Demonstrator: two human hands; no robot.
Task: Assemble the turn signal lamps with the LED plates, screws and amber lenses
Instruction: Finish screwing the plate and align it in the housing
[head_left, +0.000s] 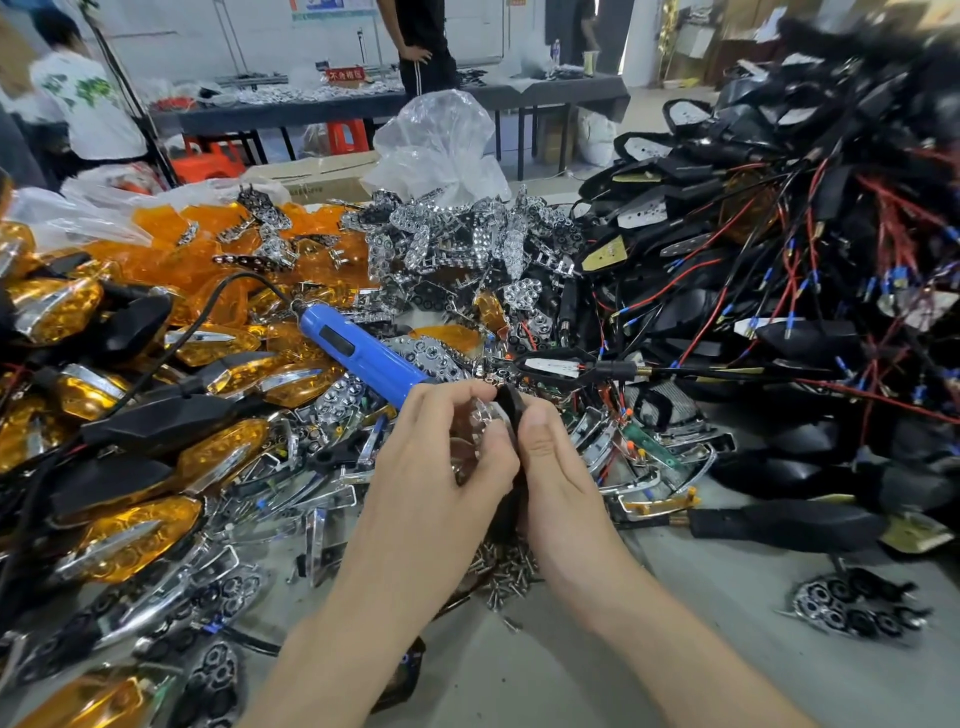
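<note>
Grey table (691, 654): amber lenses (156, 249), screws (506, 574), blue screwdriver (358, 348).

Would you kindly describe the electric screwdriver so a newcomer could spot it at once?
Start at the heap of amber lenses on the left of the table. At its right edge, just beyond the left hand, lies the screwdriver. It is the only big bright blue thing there, a thick barrel trailing a black cord.

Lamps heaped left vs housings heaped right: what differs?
The left lamps carry amber lenses; the right housings have none, and some show bare plates inside. The right housings trail loose red and black wires; the left lamps show few. Both have black bodies.
</note>
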